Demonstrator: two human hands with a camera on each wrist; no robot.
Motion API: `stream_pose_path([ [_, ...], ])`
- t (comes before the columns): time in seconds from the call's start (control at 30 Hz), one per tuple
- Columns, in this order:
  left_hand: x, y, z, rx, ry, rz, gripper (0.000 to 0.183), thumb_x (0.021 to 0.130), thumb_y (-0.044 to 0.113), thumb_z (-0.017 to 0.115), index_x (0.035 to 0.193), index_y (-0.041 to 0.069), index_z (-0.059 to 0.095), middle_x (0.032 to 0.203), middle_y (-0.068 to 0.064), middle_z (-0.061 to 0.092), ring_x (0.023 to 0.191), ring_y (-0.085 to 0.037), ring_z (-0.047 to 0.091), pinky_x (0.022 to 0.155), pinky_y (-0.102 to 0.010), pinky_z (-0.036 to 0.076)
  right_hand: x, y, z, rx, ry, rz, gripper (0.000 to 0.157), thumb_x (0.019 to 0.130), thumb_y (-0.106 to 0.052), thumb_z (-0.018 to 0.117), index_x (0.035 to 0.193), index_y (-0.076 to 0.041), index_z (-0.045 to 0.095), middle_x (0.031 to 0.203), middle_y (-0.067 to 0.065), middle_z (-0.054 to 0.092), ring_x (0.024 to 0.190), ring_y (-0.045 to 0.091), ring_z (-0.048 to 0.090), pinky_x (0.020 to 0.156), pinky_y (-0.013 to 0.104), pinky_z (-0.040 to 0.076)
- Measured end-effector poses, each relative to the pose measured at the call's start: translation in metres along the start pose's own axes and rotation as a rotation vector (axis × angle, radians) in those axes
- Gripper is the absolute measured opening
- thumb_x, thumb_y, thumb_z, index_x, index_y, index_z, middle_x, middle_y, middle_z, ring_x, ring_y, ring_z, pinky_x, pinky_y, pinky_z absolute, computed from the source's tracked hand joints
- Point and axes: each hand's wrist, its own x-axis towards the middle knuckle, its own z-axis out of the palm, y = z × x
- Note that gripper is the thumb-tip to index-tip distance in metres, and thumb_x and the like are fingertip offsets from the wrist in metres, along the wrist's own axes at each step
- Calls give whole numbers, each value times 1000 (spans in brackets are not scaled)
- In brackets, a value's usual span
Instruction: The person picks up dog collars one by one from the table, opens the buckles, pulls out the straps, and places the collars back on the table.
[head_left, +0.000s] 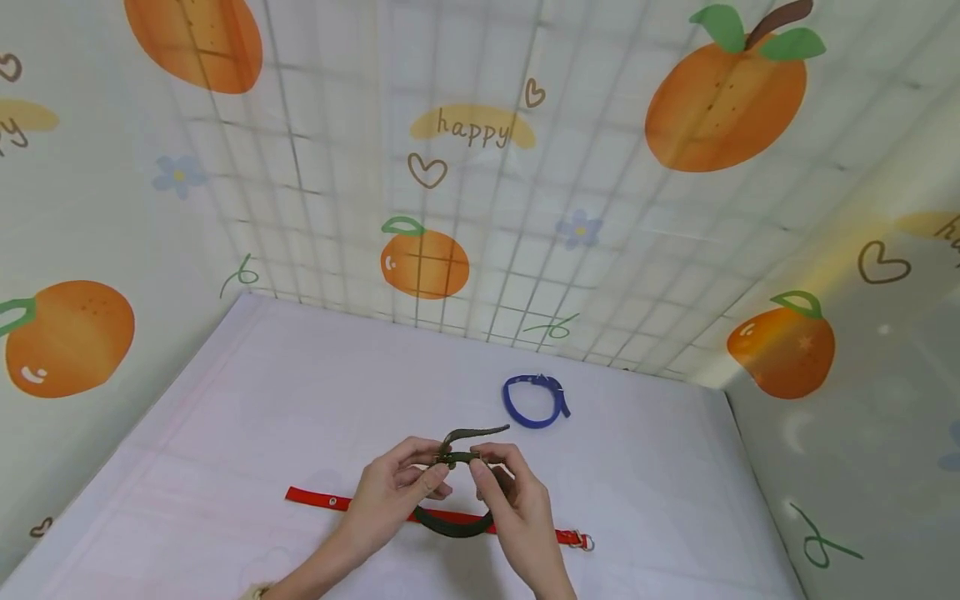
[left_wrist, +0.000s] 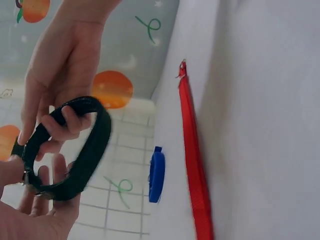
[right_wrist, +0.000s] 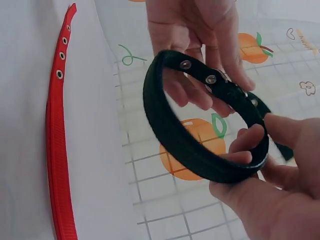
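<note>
A dark green collar point(head_left: 453, 527), buckled into a loop, is held up in both hands above the table. My left hand point(head_left: 386, 500) pinches it beside the buckle, where the loose strap end sticks out. On the other side of the buckle, my right hand point(head_left: 525, 517) grips the band between thumb and fingers. Metal eyelets line the green strap in the right wrist view. Below the hands lies a red collar point(head_left: 311, 497), unfastened and stretched out flat, its middle partly hidden by the hands and the green loop.
A blue collar point(head_left: 510, 407), buckled into a ring, lies on the white table point(head_left: 337, 367) beyond the hands. Walls printed with oranges and a grid point(head_left: 510, 275) enclose the table at the back and on both sides.
</note>
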Motion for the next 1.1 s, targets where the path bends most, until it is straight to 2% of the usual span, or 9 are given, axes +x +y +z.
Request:
stream_pose_path([
  [0.13,0,0,1,17,50,-8,33,103,26,74,132,10,69,121,-20,75,87,-17,79,88,-22,63,0,-1,0,47,-46,22,17,110,-21,63,126,-16,64,110,17,68,77,18,68,72,26,55],
  [0.27,0,1,0,49,94,22,30,101,26,77,127,12,73,116,-17,79,81,-19,77,84,-21,62,-1,-2,2,56,-72,51,20,111,-15,59,129,-8,60,115,20,74,89,18,74,83,26,62],
  [0.37,0,1,0,97,111,49,29,99,27,79,124,14,75,113,-13,80,79,-21,75,78,-21,62,-2,-2,3,-13,-36,35,22,109,-13,62,130,-8,63,121,13,76,104,12,74,94,25,61],
  [0.5,-2,1,1,176,109,80,27,97,29,82,121,19,77,108,-8,82,75,-20,72,72,-22,60,-1,-3,7,-142,69,9,19,104,-21,71,123,-18,72,118,-3,76,114,6,67,101,27,54],
  [0.63,-3,-1,2,244,87,124,26,96,32,81,120,21,78,106,-3,83,74,-10,71,73,-21,60,2,-6,10,-176,127,24,14,103,-32,73,112,-21,76,101,-6,70,101,8,61,94,31,48],
  [0.83,-3,0,4,314,76,212,26,96,38,80,118,25,78,109,3,84,84,-2,72,76,-20,61,3,-5,14,-176,93,64,23,103,-38,73,95,-17,76,83,-5,57,86,10,53,79,27,41],
  [1.03,-6,3,7,389,98,234,28,91,39,84,117,28,79,107,7,83,80,2,68,72,-20,59,4,-3,19,-190,90,57,26,104,-38,71,87,-19,76,72,-5,56,72,8,52,65,23,39],
  [1.1,-6,3,7,405,111,240,29,89,38,85,116,28,79,106,7,83,79,2,67,70,-20,59,4,-4,20,-177,82,60,27,104,-38,71,89,-16,77,72,-3,60,70,6,53,62,23,39],
])
